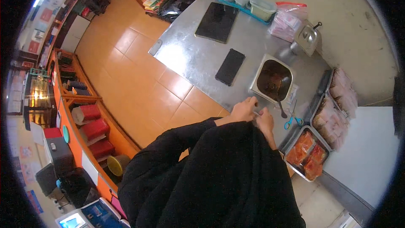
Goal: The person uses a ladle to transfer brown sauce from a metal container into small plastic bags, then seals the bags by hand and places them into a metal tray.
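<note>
Head view from above. The left hand and right hand lie close together at the edge of a steel table; anything gripped is too small to identify. About the hands: at one o'clock, a steel container with dark contents; at three, blue-handled scissors; at eleven, a black phone.

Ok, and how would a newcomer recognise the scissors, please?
Start at the steel table and find its square metal pan. Right of the person's right hand, near that pan, lie the scissors, the only thing there with two bright blue loop handles.
</note>
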`<state>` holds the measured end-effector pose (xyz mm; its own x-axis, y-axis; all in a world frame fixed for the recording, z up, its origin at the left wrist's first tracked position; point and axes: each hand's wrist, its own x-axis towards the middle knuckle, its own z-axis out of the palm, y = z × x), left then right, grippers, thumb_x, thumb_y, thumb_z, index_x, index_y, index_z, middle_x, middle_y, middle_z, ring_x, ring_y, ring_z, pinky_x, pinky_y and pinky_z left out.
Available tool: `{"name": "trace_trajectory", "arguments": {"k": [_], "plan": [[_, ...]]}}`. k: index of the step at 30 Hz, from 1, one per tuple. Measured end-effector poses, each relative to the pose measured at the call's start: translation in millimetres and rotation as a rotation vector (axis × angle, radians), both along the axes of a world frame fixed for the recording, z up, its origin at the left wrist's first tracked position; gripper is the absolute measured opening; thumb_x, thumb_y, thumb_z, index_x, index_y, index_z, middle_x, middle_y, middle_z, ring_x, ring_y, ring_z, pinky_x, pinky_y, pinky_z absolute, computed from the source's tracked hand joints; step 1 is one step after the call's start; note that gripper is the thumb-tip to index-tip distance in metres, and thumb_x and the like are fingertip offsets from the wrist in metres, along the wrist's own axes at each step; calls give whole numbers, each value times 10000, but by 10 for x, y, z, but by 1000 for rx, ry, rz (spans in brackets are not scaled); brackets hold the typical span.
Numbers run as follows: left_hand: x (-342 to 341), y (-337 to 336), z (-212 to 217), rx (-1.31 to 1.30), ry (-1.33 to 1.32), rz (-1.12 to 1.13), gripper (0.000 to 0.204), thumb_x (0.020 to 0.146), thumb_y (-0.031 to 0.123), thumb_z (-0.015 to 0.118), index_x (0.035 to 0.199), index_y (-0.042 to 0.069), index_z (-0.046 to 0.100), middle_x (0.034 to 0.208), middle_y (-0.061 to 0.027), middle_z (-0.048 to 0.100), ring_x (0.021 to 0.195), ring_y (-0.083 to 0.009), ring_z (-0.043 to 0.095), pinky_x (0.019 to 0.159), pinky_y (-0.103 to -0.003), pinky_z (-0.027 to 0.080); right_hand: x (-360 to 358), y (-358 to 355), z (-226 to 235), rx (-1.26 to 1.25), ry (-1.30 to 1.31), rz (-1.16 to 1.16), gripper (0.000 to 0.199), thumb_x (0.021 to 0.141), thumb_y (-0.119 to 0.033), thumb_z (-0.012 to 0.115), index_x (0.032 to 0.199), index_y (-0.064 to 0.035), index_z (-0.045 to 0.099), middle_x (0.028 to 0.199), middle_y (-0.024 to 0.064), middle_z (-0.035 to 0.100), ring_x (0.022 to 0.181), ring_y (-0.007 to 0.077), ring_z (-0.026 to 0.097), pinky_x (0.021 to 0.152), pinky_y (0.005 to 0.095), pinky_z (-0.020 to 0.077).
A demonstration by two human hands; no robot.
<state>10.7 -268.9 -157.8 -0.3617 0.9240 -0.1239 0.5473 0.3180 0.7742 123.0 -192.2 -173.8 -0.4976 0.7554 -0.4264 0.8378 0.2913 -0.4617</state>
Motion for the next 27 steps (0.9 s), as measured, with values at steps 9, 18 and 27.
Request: {"name": "trace_trajectory", "arguments": {"k": [9,18,27], "plan": [[-242,-129,-219,327,219,-240,576,568,220,666,1068,71,422,946,-123,484,939,-282,440,846,-406,275,4,52,57,-986,738,-246,243,778,-244,528,921,-56,472,727,18,489,577,83,466,512,194,388],[-535,124,-213,429,-210,314,342,688,145,631,936,33,423,901,-101,510,859,-213,489,729,-327,389,252,153,18,501,827,-445,381,733,-205,614,1025,-31,441,742,38,486,635,119,482,581,205,394],[-824,527,-385,205,-851,216,382,626,-51,627,941,57,441,861,-12,490,809,-121,473,758,-261,382,324,850,432,106,812,-375,142,755,-16,521,883,1,581,844,106,586,750,157,582,632,242,467]]}}
